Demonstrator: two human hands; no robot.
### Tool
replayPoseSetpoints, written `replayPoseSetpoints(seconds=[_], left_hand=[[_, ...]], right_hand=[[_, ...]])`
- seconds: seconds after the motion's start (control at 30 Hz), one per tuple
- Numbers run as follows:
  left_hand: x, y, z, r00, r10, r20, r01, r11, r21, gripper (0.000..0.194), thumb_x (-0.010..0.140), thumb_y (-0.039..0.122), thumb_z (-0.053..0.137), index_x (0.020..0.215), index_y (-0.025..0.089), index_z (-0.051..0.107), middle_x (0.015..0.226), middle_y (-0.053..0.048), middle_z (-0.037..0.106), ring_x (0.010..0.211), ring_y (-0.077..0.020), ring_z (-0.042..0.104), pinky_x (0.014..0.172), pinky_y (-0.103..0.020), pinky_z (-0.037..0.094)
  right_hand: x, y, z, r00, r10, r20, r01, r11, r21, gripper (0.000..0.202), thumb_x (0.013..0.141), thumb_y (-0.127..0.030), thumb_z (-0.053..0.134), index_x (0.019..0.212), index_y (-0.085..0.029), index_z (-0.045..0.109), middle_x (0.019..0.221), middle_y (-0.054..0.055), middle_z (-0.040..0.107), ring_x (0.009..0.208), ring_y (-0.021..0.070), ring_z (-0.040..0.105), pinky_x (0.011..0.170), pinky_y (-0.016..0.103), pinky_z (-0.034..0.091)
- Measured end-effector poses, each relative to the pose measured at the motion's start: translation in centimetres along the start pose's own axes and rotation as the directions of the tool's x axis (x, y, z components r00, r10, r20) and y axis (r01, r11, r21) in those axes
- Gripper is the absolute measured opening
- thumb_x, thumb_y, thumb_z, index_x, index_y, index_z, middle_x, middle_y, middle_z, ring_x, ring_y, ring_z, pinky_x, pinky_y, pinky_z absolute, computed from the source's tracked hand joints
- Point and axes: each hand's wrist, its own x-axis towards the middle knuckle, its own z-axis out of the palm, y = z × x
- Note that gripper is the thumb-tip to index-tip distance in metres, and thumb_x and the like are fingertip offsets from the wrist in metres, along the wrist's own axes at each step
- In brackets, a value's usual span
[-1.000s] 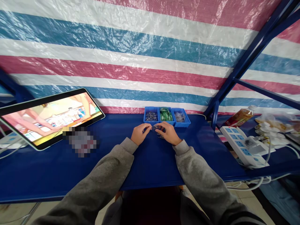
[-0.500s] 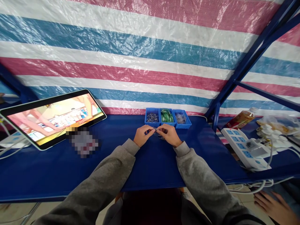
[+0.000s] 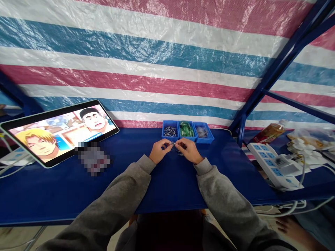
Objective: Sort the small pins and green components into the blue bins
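My left hand (image 3: pixel 158 150) and my right hand (image 3: pixel 190 150) meet over the blue table (image 3: pixel 170 184), thumbs and forefingers pinched together. Between the fingertips is a small, thin piece, too tiny to name. A few slim metal pieces (image 3: pixel 180 152) lie by my right fingers, partly covered by them. Just beyond my hands, three blue bins stand side by side: the left bin (image 3: pixel 163 136) holds many metal screw-like pieces (image 3: pixel 170 131), the middle one green items (image 3: pixel 186 129), the right one clear plastic-looking bits (image 3: pixel 202 132).
A tablet (image 3: pixel 62 130) playing a cartoon leans at the left, with a blurred-out item (image 3: pixel 94 160) beside it. To the right are a power strip (image 3: pixel 272 167), a bottle (image 3: pixel 270 132) and white plugs. Another person's hand (image 3: pixel 290 226) is low at the right edge.
My hands stay almost in place, still pinching, with slight finger movement. The tablet picture has changed. The other person's hand at lower right has shifted.
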Motion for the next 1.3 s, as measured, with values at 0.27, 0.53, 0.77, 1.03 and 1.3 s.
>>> replayPoseSetpoints(seconds=[0.27, 0.53, 0.77, 1.03, 1.3], left_hand=[[0.00, 0.00, -0.01, 0.999, -0.051, 0.004, 0.051, 0.998, -0.038, 0.019, 0.077, 0.034, 0.063, 0.075, 0.015, 0.064, 0.074, -0.003, 0.065, 0.067, -0.0144, 0.059, 0.061, -0.024, 0.047], [-0.03, 0.06, -0.08, 0.997, -0.060, 0.045, 0.062, 0.997, -0.055, 0.024, 0.079, 0.039, 0.063, 0.075, 0.015, 0.067, 0.076, -0.005, 0.068, 0.073, -0.0177, 0.062, 0.067, -0.027, 0.049], [0.07, 0.26, -0.15, 0.991, -0.128, 0.036, 0.132, 0.976, -0.175, 0.029, 0.079, 0.043, 0.063, 0.073, 0.015, 0.064, 0.067, -0.002, 0.064, 0.065, -0.0150, 0.060, 0.064, -0.026, 0.050], [0.38, 0.05, -0.10, 0.970, -0.215, 0.111, 0.239, 0.922, -0.304, 0.039, 0.080, 0.051, 0.060, 0.067, 0.014, 0.061, 0.061, -0.003, 0.060, 0.055, -0.0126, 0.054, 0.051, -0.023, 0.044], [-0.06, 0.18, -0.02, 0.998, -0.063, -0.002, 0.062, 0.994, -0.084, 0.029, 0.080, 0.045, 0.064, 0.084, 0.016, 0.069, 0.088, -0.007, 0.070, 0.083, -0.0198, 0.064, 0.073, -0.028, 0.050]], right_hand=[[-0.02, 0.09, 0.06, 1.000, 0.011, -0.006, -0.011, 0.999, 0.032, 0.022, 0.089, -0.038, 0.057, 0.081, -0.019, 0.067, 0.070, 0.003, 0.064, 0.059, 0.0146, 0.057, 0.058, 0.027, 0.045], [0.01, -0.26, -0.08, 1.000, 0.014, -0.012, -0.014, 1.000, 0.022, 0.023, 0.089, -0.038, 0.057, 0.081, -0.019, 0.067, 0.071, 0.003, 0.064, 0.062, 0.0158, 0.058, 0.058, 0.027, 0.045], [-0.18, -0.15, -0.31, 1.000, 0.011, 0.004, -0.011, 0.995, 0.097, 0.023, 0.092, -0.028, 0.047, 0.105, -0.021, 0.066, 0.085, 0.005, 0.064, 0.064, 0.0145, 0.057, 0.059, 0.027, 0.049], [-0.13, -0.17, -0.24, 0.996, -0.078, -0.044, 0.080, 0.996, 0.049, 0.014, 0.090, -0.029, 0.056, 0.091, -0.020, 0.067, 0.084, 0.005, 0.061, 0.072, 0.0157, 0.058, 0.061, 0.026, 0.049], [0.09, -0.62, -0.46, 0.998, 0.013, -0.069, -0.011, 0.999, 0.034, 0.021, 0.089, -0.037, 0.057, 0.079, -0.020, 0.065, 0.077, 0.004, 0.058, 0.068, 0.0154, 0.056, 0.058, 0.026, 0.047]])
